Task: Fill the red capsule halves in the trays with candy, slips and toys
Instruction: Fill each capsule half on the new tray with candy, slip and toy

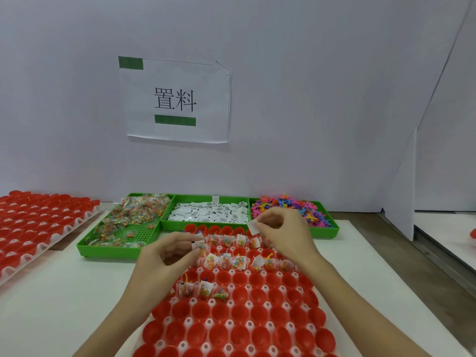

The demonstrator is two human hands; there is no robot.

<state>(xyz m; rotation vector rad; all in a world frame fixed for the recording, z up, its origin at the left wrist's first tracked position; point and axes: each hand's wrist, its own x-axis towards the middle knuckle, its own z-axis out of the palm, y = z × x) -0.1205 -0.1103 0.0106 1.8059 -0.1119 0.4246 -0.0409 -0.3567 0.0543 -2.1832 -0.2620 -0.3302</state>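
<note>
A white tray of red capsule halves (239,320) lies in front of me; its far rows hold candy packets, slips and small toys, the near rows are bare red cups. My left hand (164,256) pinches a few white slips (198,244) over the tray's far left part. My right hand (280,233) pinches a single white slip (253,225) above the far row. Behind the tray stand three green bins: candy packets (128,220), paper slips (208,211) and coloured plastic toys (291,206).
A second tray of red capsule halves (33,228) sits at the left on a raised edge. A white wall with a paper sign (177,101) stands close behind the bins. A white partition (399,186) closes the right side.
</note>
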